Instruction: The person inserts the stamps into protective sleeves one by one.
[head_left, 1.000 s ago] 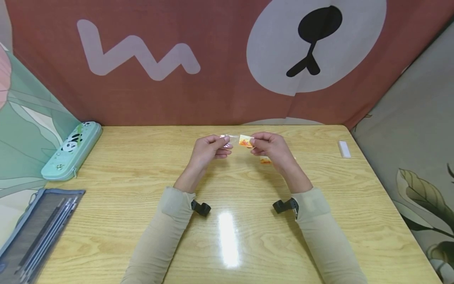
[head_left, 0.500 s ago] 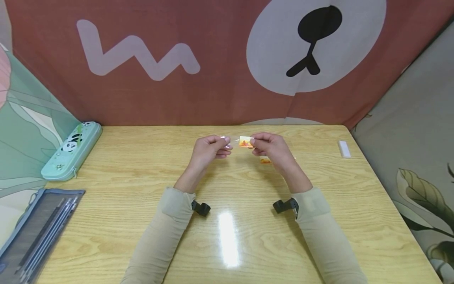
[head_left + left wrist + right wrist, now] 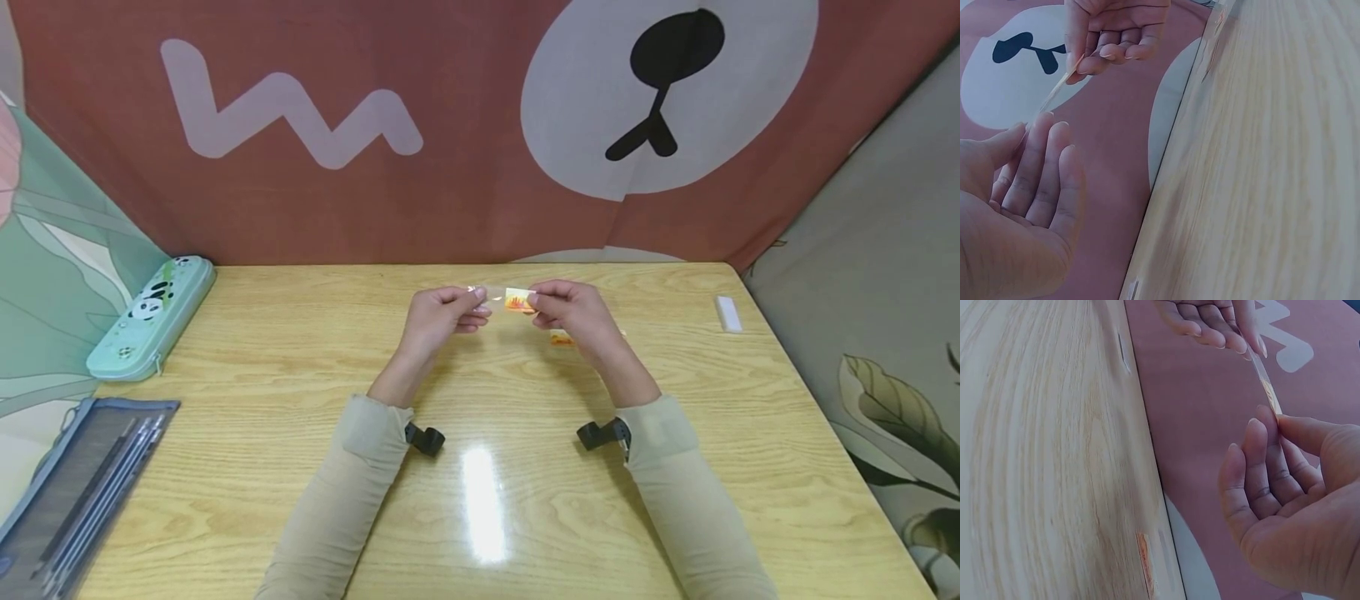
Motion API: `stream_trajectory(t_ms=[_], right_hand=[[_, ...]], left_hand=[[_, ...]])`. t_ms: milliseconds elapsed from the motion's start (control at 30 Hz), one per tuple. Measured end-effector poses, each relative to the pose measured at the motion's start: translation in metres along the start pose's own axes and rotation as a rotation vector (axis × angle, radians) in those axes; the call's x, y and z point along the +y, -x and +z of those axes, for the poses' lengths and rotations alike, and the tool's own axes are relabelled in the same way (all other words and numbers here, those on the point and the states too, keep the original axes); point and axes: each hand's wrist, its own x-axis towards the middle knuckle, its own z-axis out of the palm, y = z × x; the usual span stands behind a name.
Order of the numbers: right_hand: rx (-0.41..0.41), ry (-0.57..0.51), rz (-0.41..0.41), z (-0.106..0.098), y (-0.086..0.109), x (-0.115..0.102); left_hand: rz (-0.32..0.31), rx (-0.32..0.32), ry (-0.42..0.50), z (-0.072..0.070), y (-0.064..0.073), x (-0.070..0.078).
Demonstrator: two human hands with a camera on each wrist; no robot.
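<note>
Both hands hold a small flat strip between them, above the far part of the wooden table (image 3: 480, 383). Its clear plastic end (image 3: 494, 295) is pinched between the thumb and fingers of my left hand (image 3: 448, 312). My right hand (image 3: 572, 310) pinches the other end, a yellow-and-orange printed part (image 3: 517, 300). Seen from the left wrist, the strip (image 3: 1055, 92) looks thin and edge-on between the two hands. A similar orange-printed piece (image 3: 1145, 559) lies on the table below my right hand, which partly covers it in the head view.
A mint pencil case (image 3: 153, 321) with a panda print lies at the table's far left. Nearer on that side is a blue-edged mesh pouch (image 3: 97, 483) with several pencils. Toward the right edge sits a white block (image 3: 728, 315). A reddish-brown cloth (image 3: 465, 200) hangs behind the table.
The strip between the hands has turned slightly, its printed end now lying more level and its plastic end catching the light differently. Both hands keep almost the same place.
</note>
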Motion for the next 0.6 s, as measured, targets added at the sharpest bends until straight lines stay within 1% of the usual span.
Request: stream_trajectory(t_ms=[233,600], right_hand=[[-0.008,0.004,-0.005,0.0001,0.0005,0.001],[-0.026,-0.003,-0.003,0.0018,0.0011,-0.0003]], left_hand=[[0.001,-0.007,0.01,0.0013,0.0002,-0.0007],[-0.01,-0.016,-0.006,0.0043,-0.0003,-0.0013]])
